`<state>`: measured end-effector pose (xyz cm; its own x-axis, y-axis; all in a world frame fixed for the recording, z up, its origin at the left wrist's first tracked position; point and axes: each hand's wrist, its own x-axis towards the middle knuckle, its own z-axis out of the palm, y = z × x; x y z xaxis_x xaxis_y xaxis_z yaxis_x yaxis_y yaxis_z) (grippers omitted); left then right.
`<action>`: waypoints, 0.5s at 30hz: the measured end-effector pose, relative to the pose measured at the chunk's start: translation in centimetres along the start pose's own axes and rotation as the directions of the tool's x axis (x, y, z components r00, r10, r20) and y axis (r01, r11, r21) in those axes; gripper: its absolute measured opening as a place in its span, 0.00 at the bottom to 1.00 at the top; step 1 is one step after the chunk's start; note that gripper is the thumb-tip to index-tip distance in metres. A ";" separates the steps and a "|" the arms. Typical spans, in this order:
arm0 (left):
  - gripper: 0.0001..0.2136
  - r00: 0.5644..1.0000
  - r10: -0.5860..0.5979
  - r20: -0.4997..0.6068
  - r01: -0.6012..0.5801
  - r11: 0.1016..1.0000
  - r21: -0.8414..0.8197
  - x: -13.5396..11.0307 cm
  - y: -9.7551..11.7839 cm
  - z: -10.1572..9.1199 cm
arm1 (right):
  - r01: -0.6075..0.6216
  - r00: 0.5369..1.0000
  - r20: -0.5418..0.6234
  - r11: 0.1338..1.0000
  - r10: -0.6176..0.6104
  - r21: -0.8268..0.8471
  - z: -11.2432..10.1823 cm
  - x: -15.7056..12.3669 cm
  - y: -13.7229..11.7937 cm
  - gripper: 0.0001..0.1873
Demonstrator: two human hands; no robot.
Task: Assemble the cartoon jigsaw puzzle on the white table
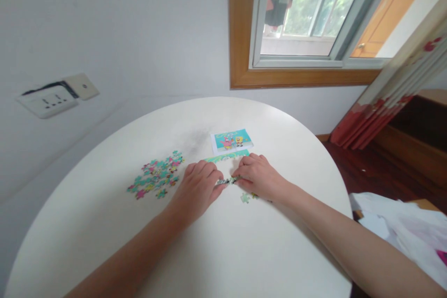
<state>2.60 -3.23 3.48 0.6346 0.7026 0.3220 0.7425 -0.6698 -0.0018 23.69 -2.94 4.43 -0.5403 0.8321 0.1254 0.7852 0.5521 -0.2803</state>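
Observation:
Between my hands is a narrow strip of joined jigsaw pieces [227, 181]. My left hand [200, 181] pinches its left end, and my right hand [257, 174] has its fingers closed on the right end. Just beyond them lies a joined green puzzle strip [233, 154], partly hidden by my hands. Behind that is a printed picture card [232, 141] with cartoon figures on a turquoise ground. A pale green jigsaw piece [245, 198] lies below my right hand, with other pieces partly covered by the hand.
A pile of loose jigsaw pieces [155, 174], turquoise, pink and yellow, is spread left of my left hand. Everything rests on a round white table [216, 260] against the wall. White plastic bags [401, 228] stand beyond the table's right edge, near a curtain [377, 111].

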 end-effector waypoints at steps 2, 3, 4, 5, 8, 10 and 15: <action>0.03 1.000 0.004 -0.013 -0.004 1.000 -0.007 0.0 -0.1 0.2 | 0.002 1.000 -0.005 1.000 -0.002 -0.005 0.1 0.0 0.0 0.10; 0.03 1.000 0.006 -0.019 -0.006 1.000 -0.011 0.0 -0.2 0.3 | 0.004 1.000 -0.009 1.000 -0.004 -0.009 0.1 0.0 0.0 0.10; 0.04 1.000 0.009 -0.023 -0.009 1.000 -0.014 0.0 -0.2 0.4 | 0.006 1.000 -0.011 1.000 -0.007 -0.012 0.1 0.1 0.0 0.10; 0.04 1.000 0.010 -0.027 -0.011 1.000 -0.017 -0.1 -0.2 0.4 | 0.008 1.000 -0.013 1.000 -0.008 -0.015 0.2 0.1 0.0 0.10; 0.04 0.999 0.017 -0.031 -0.018 0.999 -0.037 -0.1 -0.2 0.4 | 0.006 1.000 -0.013 1.000 -0.006 -0.014 0.1 0.2 -0.1 0.10; 0.04 0.999 0.024 -0.035 -0.025 0.998 -0.054 0.0 -0.2 0.4 | 0.005 1.000 -0.009 1.000 -0.005 -0.015 0.1 0.2 -0.1 0.10; 0.04 0.999 0.032 -0.043 -0.035 0.996 -0.081 -0.1 -0.4 0.8 | 0.003 1.000 -0.001 1.000 -0.003 -0.016 -0.1 0.1 -0.2 0.10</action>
<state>2.40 -2.80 2.74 0.6481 0.6697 0.3626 0.6999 -0.7115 0.0631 23.46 -2.94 4.55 -0.5423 0.8305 0.1272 0.7882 0.5554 -0.2651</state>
